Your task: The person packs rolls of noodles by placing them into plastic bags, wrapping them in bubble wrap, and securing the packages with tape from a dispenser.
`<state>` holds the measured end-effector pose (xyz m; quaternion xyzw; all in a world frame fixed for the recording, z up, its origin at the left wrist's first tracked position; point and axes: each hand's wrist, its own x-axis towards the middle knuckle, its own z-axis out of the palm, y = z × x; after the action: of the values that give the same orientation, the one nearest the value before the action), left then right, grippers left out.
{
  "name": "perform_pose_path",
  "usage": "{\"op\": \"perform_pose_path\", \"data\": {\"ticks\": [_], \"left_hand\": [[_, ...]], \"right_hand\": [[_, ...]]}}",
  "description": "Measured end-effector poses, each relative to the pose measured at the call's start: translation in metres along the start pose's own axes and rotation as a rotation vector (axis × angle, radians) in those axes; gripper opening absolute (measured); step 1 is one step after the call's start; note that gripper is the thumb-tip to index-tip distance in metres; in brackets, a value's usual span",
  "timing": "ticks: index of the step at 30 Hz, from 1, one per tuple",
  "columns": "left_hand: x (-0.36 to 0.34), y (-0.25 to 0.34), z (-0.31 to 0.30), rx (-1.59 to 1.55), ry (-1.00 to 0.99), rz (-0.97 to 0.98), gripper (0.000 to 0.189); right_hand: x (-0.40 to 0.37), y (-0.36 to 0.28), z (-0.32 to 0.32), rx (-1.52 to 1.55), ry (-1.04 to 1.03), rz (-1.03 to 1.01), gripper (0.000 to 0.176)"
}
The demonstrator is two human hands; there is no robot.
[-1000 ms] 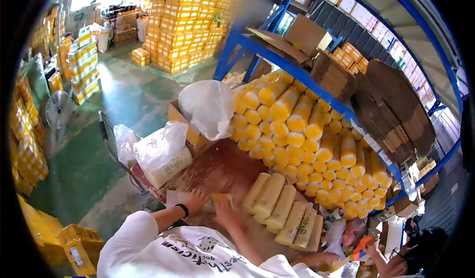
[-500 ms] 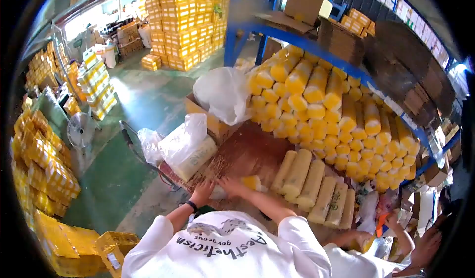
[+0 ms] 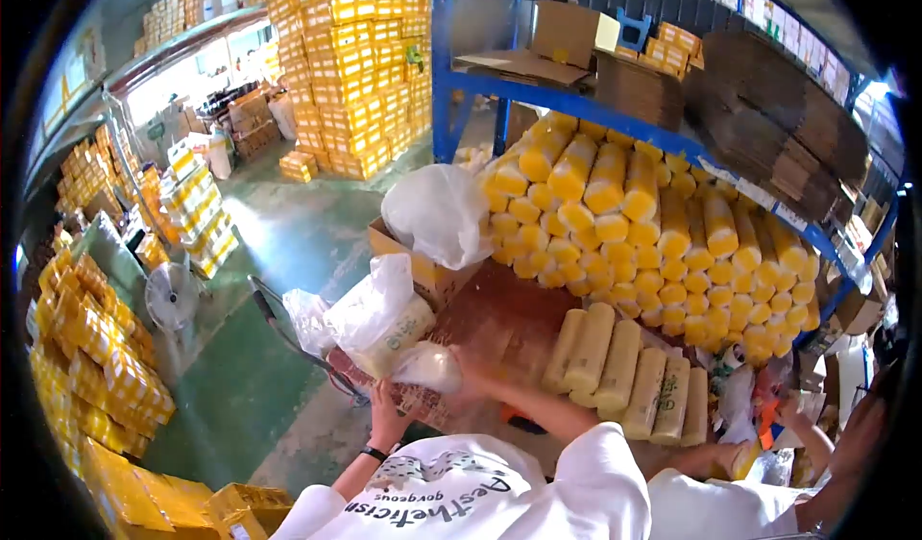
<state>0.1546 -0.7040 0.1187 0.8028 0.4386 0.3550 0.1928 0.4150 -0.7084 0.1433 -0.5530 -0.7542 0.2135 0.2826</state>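
A small white plastic-wrapped bundle [image 3: 427, 367] lies on the reddish-brown worktable [image 3: 509, 305], beside a larger bagged pack [image 3: 389, 329] with green print. My right hand [image 3: 467, 377] is at the bundle's right side, apparently touching it; its fingers are blurred and partly hidden. Just below the bundle, at the table's near edge, my left hand [image 3: 386, 417] has its fingers apart and holds nothing. A dark band circles the left wrist. Several pale yellow rolls [image 3: 615, 367] lie side by side to the right of my right arm.
Behind the table, yellow-ended rolls [image 3: 663, 242] are stacked under a blue shelf [image 3: 576, 93] bearing cardboard. A white plastic bag [image 3: 437, 213] sits in an open carton at the table's far left. A fan [image 3: 173, 295] stands left. Another person's arm [image 3: 816, 434] shows at lower right.
My hands have moved apart: the left slid toward me, the right shifted slightly right. The white bundle now shows plainly beside the bagged pack. The yellow-and-white piece by my right hand is out of sight.
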Motion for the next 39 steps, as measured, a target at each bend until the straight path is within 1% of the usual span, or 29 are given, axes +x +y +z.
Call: {"op": "perform_pose_path", "data": {"ticks": [2,3,4,6,7,8,9,10,11,12,13,14,15,16,18,20,21,23,25,27,30,33,36,37,38,39], "left_hand": [[-0.002,0.011,-0.001,-0.042,0.029,-0.035,0.096],[-0.001,0.021,-0.002,-0.076,0.009,-0.018,0.1],[0.003,0.029,0.0,-0.054,-0.041,0.052,0.101],[0.014,0.042,0.002,0.0,-0.149,0.196,0.103],[0.021,0.051,0.005,0.093,-0.209,0.251,0.102],[0.026,0.04,0.025,0.213,-0.194,0.306,0.1],[0.023,0.025,0.049,0.331,-0.204,0.354,0.098],[0.033,0.029,0.057,0.21,-0.147,0.328,0.094],[0.046,0.033,0.058,0.104,-0.261,0.163,0.094],[0.059,0.033,0.055,0.075,-0.257,0.26,0.096],[0.07,0.034,0.053,-0.016,-0.289,0.229,0.101],[0.077,0.031,0.054,-0.011,-0.378,0.112,0.11],[0.08,0.02,0.058,-0.093,-0.35,0.123,0.114],[0.078,0.0,0.069,-0.089,-0.289,0.185,0.116],[0.068,-0.011,0.069,-0.15,-0.319,0.059,0.11],[0.048,-0.038,0.083,-0.022,-0.393,-0.017,0.105],[0.046,-0.037,0.082,0.039,-0.425,-0.05,0.102],[0.046,-0.036,0.078,-0.197,-0.621,-0.23,0.099],[0.048,-0.036,0.082,-0.362,-0.758,-0.317,0.096],[0.043,-0.039,0.099,-0.453,-0.84,-0.31,0.092],[0.051,0.017,0.089,-0.538,-0.781,-0.514,0.085],[0.045,-0.002,0.125,-0.766,-0.679,-0.528,0.07],[0.056,0.002,0.111,-0.882,-0.689,-0.544,0.07],[0.056,-0.004,0.109,-0.703,-0.597,-0.414,0.063],[0.056,-0.011,0.106,-0.68,-0.609,-0.446,0.06],[0.069,0.009,0.077,-0.655,-0.621,-0.482,0.058]], "right_hand": [[-0.005,-0.039,-0.026,0.109,0.177,0.18,0.099],[-0.005,-0.048,-0.032,0.16,0.268,0.271,0.102],[-0.005,-0.039,-0.027,0.303,0.352,0.256,0.1],[-0.006,-0.008,0.002,0.603,0.521,0.227,0.097],[-0.003,-0.021,0.005,0.706,0.696,0.261,0.09],[-0.007,-0.027,-0.001,0.867,0.706,0.306,0.088],[-0.01,-0.061,-0.021,1.038,0.718,0.375,0.085],[-0.004,-0.018,0.011,1.028,0.85,0.374,0.077],[0.0,-0.025,0.0,0.862,0.886,0.474,0.076],[0.0,-0.045,-0.02,0.985,0.84,0.508,0.078],[0.008,-0.028,-0.009,0.944,1.012,0.52,0.075],[0.007,-0.022,-0.02,0.752,0.945,0.646,0.065],[0.006,-0.026,-0.03,0.83,1.006,0.567,0.06],[0.005,-0.027,-0.038,0.902,1.073,0.476,0.055],[0.005,0.017,-0.027,0.983,1.28,0.347,0.055],[-0.003,0.06,-0.025,0.997,1.311,0.398,0.057],[-0.006,0.063,-0.028,1.02,1.324,0.419,0.059],[-0.015,0.068,-0.035,1.085,1.344,0.464,0.062],[-0.018,0.051,-0.049,1.13,1.388,0.471,0.067],[-0.019,0.029,-0.058,1.136,1.459,0.441,0.071],[-0.023,0.014,-0.07,1.217,1.456,0.601,0.075],[-0.023,-0.001,-0.082,1.251,1.469,0.688,0.073],[-0.034,0.039,-0.074,1.174,1.518,0.63,0.07],[-0.037,0.049,-0.077,1.166,1.518,0.603,0.068],[-0.043,0.058,-0.078,1.16,1.516,0.584,0.066],[-0.047,0.061,-0.077,1.154,1.513,0.568,0.064]]}}
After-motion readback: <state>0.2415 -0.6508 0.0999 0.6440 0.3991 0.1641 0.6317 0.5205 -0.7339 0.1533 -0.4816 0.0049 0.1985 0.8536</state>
